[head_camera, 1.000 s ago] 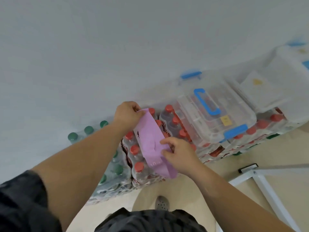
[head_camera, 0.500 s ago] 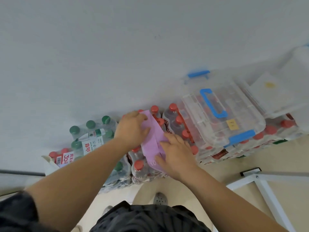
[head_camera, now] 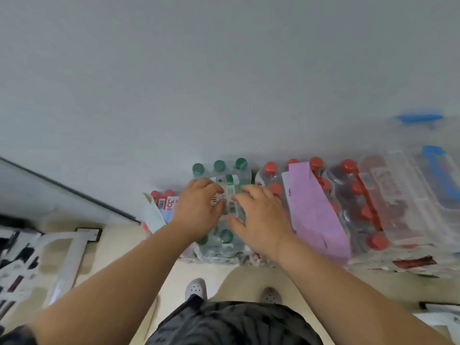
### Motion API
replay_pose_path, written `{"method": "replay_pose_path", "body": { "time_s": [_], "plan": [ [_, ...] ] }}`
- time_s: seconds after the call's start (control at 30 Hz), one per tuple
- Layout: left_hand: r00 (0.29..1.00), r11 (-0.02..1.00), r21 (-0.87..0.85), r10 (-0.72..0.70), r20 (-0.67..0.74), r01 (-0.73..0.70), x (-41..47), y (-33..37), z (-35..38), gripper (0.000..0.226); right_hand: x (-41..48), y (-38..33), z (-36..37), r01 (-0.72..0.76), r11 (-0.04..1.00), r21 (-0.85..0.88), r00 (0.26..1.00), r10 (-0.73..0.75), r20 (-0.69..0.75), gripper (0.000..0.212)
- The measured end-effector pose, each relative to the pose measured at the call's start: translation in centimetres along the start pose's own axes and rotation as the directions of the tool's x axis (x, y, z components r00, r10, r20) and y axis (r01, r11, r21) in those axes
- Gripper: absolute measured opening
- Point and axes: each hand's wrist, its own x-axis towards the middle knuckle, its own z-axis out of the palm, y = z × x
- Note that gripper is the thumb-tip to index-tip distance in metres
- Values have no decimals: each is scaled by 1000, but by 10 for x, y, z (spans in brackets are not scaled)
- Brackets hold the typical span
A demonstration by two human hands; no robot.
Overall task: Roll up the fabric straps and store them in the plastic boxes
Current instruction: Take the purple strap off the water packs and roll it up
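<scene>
Here, flat lilac strap (head_camera: 314, 210), shrink-wrapped bottles (head_camera: 348, 166)

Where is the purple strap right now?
In the head view, the purple strap lies right of centre across the red-capped bottles, just right of the right hand.

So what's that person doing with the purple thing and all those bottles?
A person is standing over packs of bottles by the wall. The purple strap lies flat on the red-capped pack, not yet rolled, and nobody is holding it. The left hand and right hand are both open over the green-capped pack beside it; I can't tell if they touch it. The clear box sits further right.
</scene>
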Motion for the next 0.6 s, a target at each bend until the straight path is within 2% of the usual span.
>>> {"method": "replay_pose_path", "body": {
  "time_s": [0.1, 0.17, 0.3, 0.47, 0.6],
  "plan": [
    [992, 994, 23, -110, -56, 112, -27, -57, -14, 24, 23, -43, 27, 86, 996, 13, 996, -86, 23, 47],
    [984, 985, 37, -169, -45, 171, -43, -99, -18, 19, 39, -73, 46, 107, 994, 22, 991, -109, 72, 44],
    [937, 946, 69, -323, 134, 316, -64, -186, -12, 28, 69, -130, 93, 103, 994, 21, 986, -105, 127, 48],
    [874, 930, -13, -342, 345, 369, -62, -274, 0, 38, 116, -179, 161, -111, 989, 101, 956, 78, 283, 50],
    [866, 929, -81, -300, 400, 360, -45, -328, 14, 35, 158, -184, 209, -367, 920, 138, 867, 285, 409, 46]
  ]
}}
